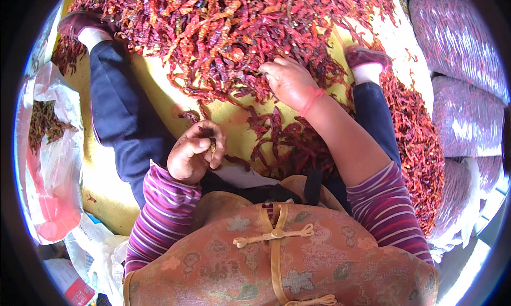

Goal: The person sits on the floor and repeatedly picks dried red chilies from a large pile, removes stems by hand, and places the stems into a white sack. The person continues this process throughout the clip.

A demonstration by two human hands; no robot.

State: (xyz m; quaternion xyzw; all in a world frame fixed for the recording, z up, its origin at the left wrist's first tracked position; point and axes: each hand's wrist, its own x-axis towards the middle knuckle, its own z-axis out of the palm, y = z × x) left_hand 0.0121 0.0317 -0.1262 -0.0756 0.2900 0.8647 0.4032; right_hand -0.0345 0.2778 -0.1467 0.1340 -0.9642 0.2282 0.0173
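A large heap of dried red chili peppers [223,34] lies before me on a yellow sheet [227,114]. My left hand [195,150] is raised near my lap, its fingers curled around a small brownish dried chili piece [213,145]. At the near edge of the heap is my right hand [289,80], its fingers bent down among the peppers. A dark stem-like bit shows by its thumb; whether the fingers grip it is hidden. Between my legs, close to my lap, sits a smaller cluster of darker red chilies [297,146].
Another chili pile [415,146] spreads beyond my right leg. Several filled clear plastic bags [459,42] are stacked at the far right. On the left, an open plastic bag [56,146] holds brownish dried chilies [46,124]. A white bag bearing writing [96,246] lies nearer me.
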